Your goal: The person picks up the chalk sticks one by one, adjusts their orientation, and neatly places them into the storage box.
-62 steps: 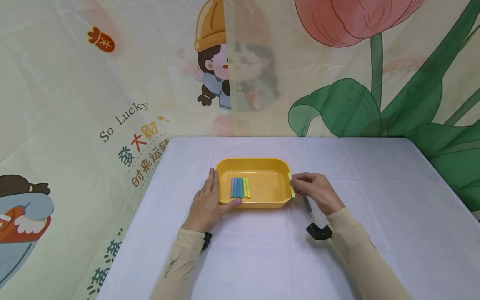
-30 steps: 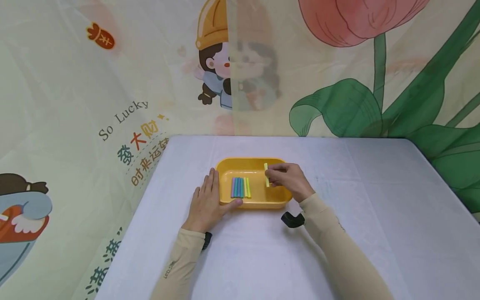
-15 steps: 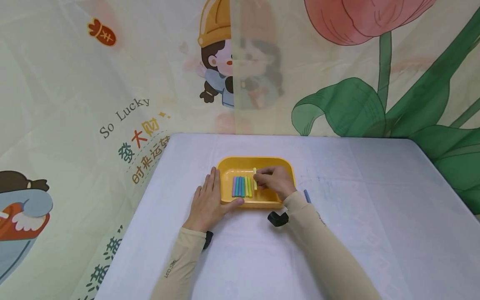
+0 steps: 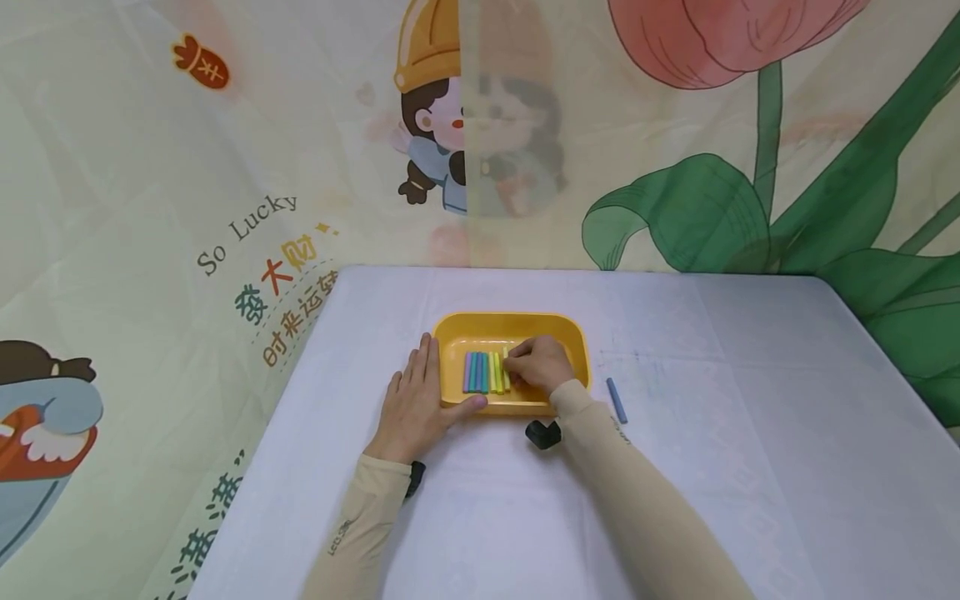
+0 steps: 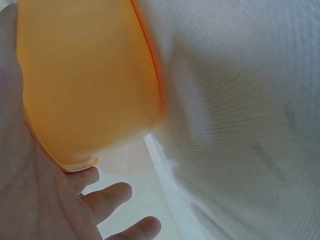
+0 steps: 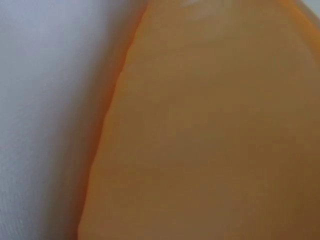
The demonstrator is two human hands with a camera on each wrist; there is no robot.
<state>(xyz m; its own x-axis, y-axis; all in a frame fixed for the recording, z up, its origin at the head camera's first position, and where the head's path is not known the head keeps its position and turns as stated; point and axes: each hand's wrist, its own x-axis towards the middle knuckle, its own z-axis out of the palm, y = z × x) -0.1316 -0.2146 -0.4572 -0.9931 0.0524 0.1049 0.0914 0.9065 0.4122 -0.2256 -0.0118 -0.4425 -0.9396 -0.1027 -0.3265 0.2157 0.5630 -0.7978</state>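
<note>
A yellow tray (image 4: 555,403) stands on the table, with a row of purple, teal, blue and yellow chalk sticks (image 4: 477,372) in its left half. My right hand (image 4: 542,365) is over the tray and pinches a light yellow chalk stick (image 4: 506,379) by its side, close to the right end of the row. My left hand (image 4: 408,417) rests against the tray's left side, fingers straight and thumb along the front rim. In the left wrist view, the fingers (image 5: 107,200) reach past the tray's corner. The right wrist view shows only the tray wall (image 6: 200,125) and cloth, with the fingers hidden.
A blue chalk stick (image 4: 617,401) lies on the white tablecloth (image 4: 750,433) just right of the tray. Faint blue marks (image 4: 637,358) show on the cloth behind it. A printed curtain (image 4: 525,242) hangs behind the table's far edge.
My right hand has carried the light yellow chalk stick left from the tray's right rim, then down beside the row. The blue stick has come into full view. My left hand stays put.
</note>
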